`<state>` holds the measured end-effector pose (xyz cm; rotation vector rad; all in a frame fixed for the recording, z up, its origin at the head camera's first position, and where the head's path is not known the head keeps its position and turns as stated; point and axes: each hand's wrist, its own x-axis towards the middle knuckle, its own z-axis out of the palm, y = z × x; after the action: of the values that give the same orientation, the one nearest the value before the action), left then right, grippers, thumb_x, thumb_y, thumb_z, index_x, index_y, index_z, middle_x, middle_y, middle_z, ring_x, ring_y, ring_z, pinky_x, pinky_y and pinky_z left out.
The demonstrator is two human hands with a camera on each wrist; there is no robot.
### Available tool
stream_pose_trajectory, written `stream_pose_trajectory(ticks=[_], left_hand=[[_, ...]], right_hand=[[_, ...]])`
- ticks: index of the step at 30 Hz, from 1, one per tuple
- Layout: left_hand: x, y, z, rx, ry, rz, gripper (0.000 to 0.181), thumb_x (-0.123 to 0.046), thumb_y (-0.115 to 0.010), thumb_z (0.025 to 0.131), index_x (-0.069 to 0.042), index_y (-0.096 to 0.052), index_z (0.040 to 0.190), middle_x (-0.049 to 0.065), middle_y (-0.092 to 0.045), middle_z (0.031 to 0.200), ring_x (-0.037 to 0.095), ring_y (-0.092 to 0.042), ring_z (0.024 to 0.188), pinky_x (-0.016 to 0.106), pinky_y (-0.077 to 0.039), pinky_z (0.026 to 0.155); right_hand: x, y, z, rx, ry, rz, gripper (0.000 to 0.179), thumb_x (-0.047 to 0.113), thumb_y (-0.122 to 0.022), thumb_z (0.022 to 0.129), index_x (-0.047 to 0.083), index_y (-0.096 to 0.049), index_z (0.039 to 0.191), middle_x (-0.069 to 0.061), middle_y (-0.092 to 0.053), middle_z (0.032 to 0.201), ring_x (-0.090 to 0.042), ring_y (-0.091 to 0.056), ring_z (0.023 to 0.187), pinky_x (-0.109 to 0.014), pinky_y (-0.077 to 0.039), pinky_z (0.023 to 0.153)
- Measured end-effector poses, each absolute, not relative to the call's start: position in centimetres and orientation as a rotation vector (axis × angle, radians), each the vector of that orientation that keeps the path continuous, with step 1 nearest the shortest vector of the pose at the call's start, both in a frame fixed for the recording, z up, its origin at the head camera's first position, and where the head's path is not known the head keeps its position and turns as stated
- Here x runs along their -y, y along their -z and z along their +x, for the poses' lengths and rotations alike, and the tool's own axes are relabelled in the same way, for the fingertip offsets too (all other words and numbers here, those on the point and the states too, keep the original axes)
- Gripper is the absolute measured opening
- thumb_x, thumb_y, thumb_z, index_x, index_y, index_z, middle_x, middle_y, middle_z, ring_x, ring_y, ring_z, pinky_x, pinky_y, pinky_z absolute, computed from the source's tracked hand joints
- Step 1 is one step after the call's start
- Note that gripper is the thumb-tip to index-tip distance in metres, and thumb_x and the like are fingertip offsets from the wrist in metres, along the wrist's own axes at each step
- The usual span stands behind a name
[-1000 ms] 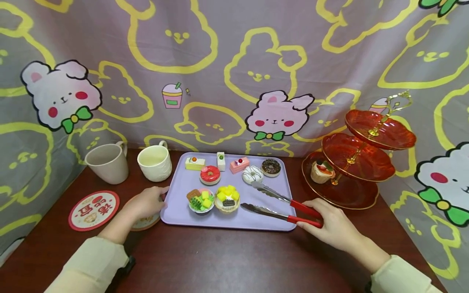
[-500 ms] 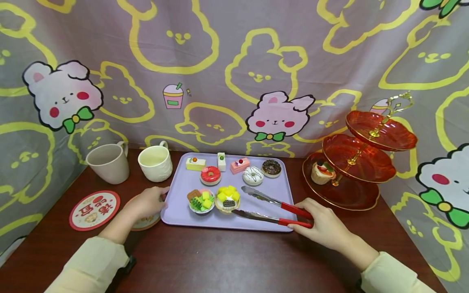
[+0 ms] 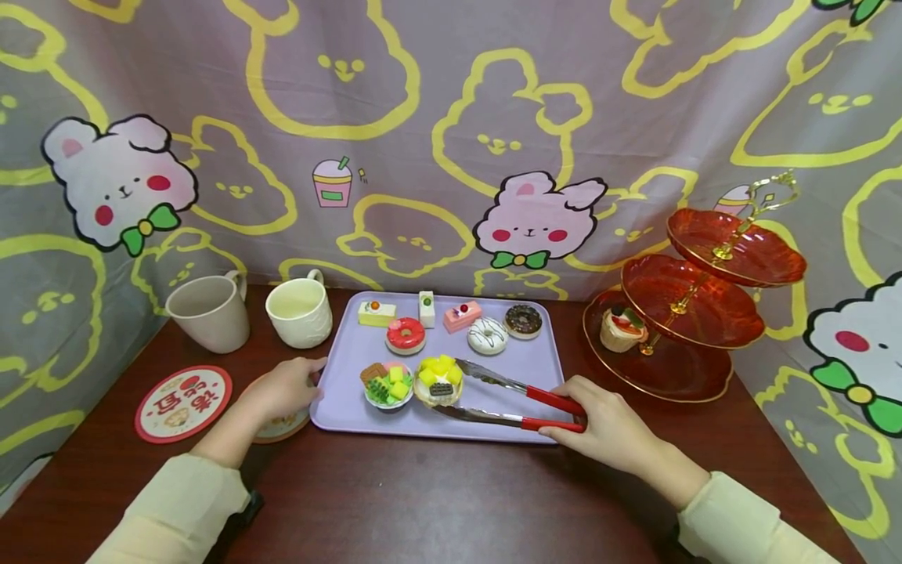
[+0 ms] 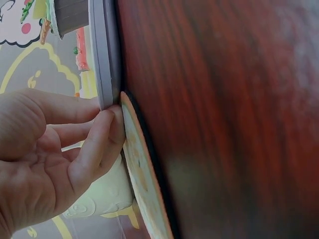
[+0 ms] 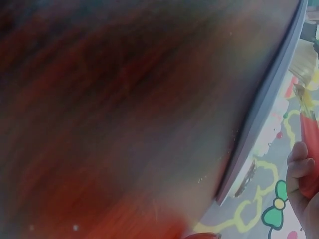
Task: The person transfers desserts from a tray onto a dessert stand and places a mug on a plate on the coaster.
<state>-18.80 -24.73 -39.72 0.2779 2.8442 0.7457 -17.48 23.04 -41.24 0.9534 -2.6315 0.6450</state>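
My right hand [image 3: 599, 423] holds red-handled metal tongs [image 3: 493, 376] over the lilac tray [image 3: 521, 433]. The tongs' two arms stand apart on the right side of a toy fruit tart [image 3: 438, 381] topped with yellow cubes. Left of that tart sits a second toy tart [image 3: 387, 386] with green and yellow pieces. My left hand [image 3: 285, 388] pinches the tray's left edge, as the left wrist view [image 4: 65, 149] also shows. Behind the tarts lie a red donut [image 3: 405, 335], a white donut [image 3: 488, 336], a chocolate donut [image 3: 523, 321] and several small cake slices [image 3: 462, 316].
At right stands a three-tier red stand [image 3: 690, 305], a toy cupcake [image 3: 622, 329] on its bottom tier. A grey mug [image 3: 209, 313] and a cream cup [image 3: 299, 312] stand at left. One coaster [image 3: 183, 403] lies before them; another [image 3: 282, 427] is partly under my left hand.
My right hand has moved left with the tongs, bringing their tips from the gap beside the donut to either side of the yellow-topped tart's right edge. My left hand stays at the tray's edge.
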Motion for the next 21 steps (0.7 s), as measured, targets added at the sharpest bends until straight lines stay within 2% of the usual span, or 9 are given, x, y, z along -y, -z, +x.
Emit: stream_pose_trajectory(ticks=[6, 21], left_hand=[[24.7, 39.5, -18.9, -2.842, -0.738, 0.263, 0.057, 0.002, -0.068, 0.086, 0.022, -0.05, 0.135, 0.02, -0.067, 0.092, 0.03, -0.06, 0.082, 0.045, -0.052, 0.076], [24.7, 39.7, -19.0, -2.826, -0.726, 0.252, 0.057, 0.002, -0.068, 0.086, 0.022, -0.049, 0.136, 0.024, -0.069, 0.097, 0.03, -0.061, 0.084, 0.047, -0.052, 0.078]], right_hand=[[-22.6, 41.5, -17.6, 2.649, -0.653, 0.948, 0.043, 0.033, -0.09, 0.076, 0.013, -0.07, 0.108, 0.008, -0.061, 0.093, -0.005, -0.054, 0.075, -0.027, -0.052, 0.064], [-21.7, 41.9, -18.1, 2.63, -0.648, 0.962, 0.047, 0.036, -0.09, 0.075, 0.011, -0.071, 0.11, 0.005, -0.062, 0.093, -0.007, -0.055, 0.075, -0.028, -0.052, 0.063]])
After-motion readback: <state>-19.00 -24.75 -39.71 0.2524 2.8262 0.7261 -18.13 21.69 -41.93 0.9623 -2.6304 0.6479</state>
